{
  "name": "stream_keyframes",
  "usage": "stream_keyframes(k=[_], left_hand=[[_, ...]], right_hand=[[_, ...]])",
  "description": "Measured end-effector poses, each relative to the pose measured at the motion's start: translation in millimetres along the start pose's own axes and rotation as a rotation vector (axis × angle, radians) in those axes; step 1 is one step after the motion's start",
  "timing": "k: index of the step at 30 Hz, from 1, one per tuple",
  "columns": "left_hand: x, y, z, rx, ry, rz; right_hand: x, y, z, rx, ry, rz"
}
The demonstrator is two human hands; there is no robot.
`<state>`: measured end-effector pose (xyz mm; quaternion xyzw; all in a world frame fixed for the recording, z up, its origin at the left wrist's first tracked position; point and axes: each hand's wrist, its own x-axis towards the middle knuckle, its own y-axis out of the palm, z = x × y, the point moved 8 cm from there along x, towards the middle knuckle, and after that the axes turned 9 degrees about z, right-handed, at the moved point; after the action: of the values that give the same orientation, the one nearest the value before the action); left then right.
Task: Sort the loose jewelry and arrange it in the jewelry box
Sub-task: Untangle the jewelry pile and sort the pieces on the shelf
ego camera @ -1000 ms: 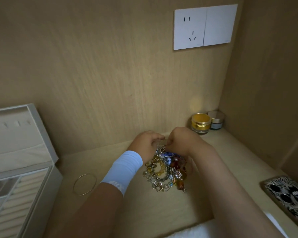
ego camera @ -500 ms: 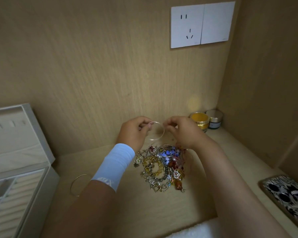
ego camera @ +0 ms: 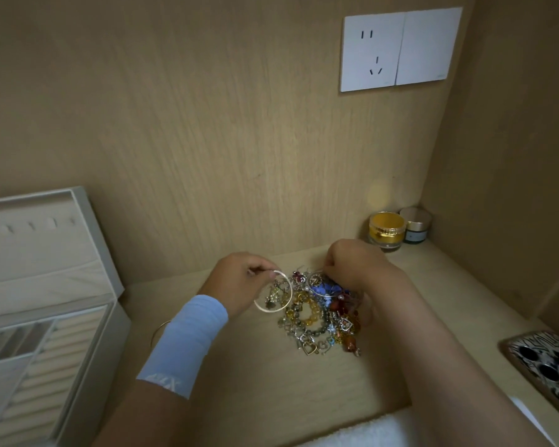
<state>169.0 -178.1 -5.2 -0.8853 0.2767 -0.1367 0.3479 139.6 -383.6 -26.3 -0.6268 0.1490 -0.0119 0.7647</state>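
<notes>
A tangled pile of loose jewelry (ego camera: 320,314), beads, chains and heart charms, lies on the wooden shelf. My left hand (ego camera: 239,283), with a light blue wristband, pinches a thin silver bangle (ego camera: 273,309) at its top, and the ring hangs over the pile's left edge. My right hand (ego camera: 355,269) rests on the back of the pile with fingers curled down into it; whether they hold a piece is hidden. A second thin bangle (ego camera: 158,330) lies flat, partly behind my left wrist. The open cream jewelry box (ego camera: 78,333) stands at the left.
Two small cosmetic jars, a gold one (ego camera: 386,232) and a darker one (ego camera: 415,225), stand in the back right corner. A phone in a patterned case (ego camera: 542,369) lies at the right edge. White cloth (ego camera: 368,432) shows at the bottom. A wall socket (ego camera: 400,48) sits above.
Both hands lifted a silver bangle out of the pile. My right hand let go of it and dropped back onto the pile, while my left hand carries the bangle leftwards.
</notes>
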Motion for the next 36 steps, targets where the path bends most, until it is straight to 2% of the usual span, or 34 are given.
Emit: stream_keyframes(k=[4, 9, 16, 18, 21, 24, 27, 29, 36], left_hand=[[-29, -5, 23, 0.146, -0.069, 0.151], [-50, -1, 31, 0.278, -0.051, 0.219], [-64, 6, 27, 0.39, 0.028, 0.227], [-69, -1, 28, 0.364, 0.029, 0.198], [-75, -31, 27, 0.301, 0.023, 0.052], [-84, -59, 36, 0.412, -0.08, -0.016], [-98, -57, 60, 0.588, -0.278, 0.178], [-104, -50, 69, 0.658, -0.329, 0.288], [-79, -59, 75, 0.587, -0.319, 0.299]], right_hand=[[-12, -18, 8, 0.077, -0.07, -0.053], [-21, -35, 17, 0.385, -0.158, -0.105], [-33, -53, 36, 0.361, -0.241, -0.157], [-39, -61, 44, 0.351, -0.274, -0.203], [-47, -70, 60, 0.393, -0.322, -0.266], [-55, -70, 85, 0.433, -0.379, -0.314], [-60, -56, 116, 0.424, -0.456, -0.301], [-64, -42, 135, 0.409, -0.501, -0.25], [-77, -3, 183, 0.319, -0.56, -0.059]])
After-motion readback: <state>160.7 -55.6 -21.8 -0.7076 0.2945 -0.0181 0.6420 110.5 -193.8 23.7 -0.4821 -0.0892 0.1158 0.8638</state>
